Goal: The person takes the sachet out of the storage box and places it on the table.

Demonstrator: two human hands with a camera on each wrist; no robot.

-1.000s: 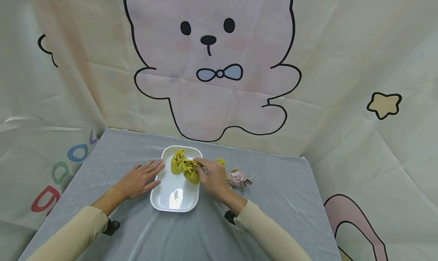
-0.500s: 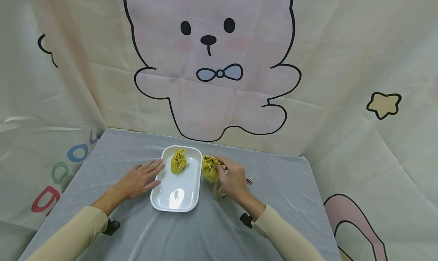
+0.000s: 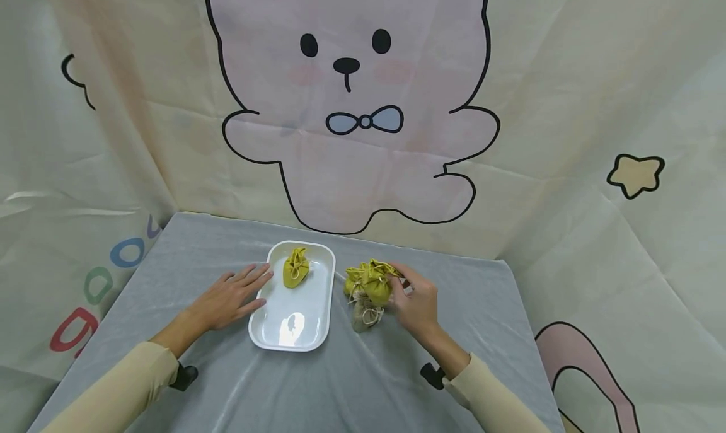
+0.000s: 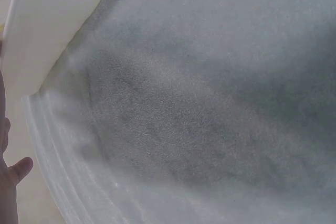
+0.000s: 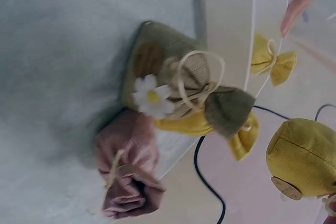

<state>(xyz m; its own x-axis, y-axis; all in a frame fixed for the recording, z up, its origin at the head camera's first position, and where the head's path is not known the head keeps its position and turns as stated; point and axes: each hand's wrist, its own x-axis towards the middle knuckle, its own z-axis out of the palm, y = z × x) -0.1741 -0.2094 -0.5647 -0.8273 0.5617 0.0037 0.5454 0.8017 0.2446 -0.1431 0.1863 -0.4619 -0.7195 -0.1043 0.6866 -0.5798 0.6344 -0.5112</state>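
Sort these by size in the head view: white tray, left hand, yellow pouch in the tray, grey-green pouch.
1. White tray
2. Left hand
3. Yellow pouch in the tray and grey-green pouch: they look too alike to rank, and the grey-green one is partly covered.

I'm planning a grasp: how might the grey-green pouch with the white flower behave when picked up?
The grey-green pouch probably gives softly, its cloth creasing at the gathered neck. Its woven surface looks unlikely to slip. The projecting cord loop might snag.
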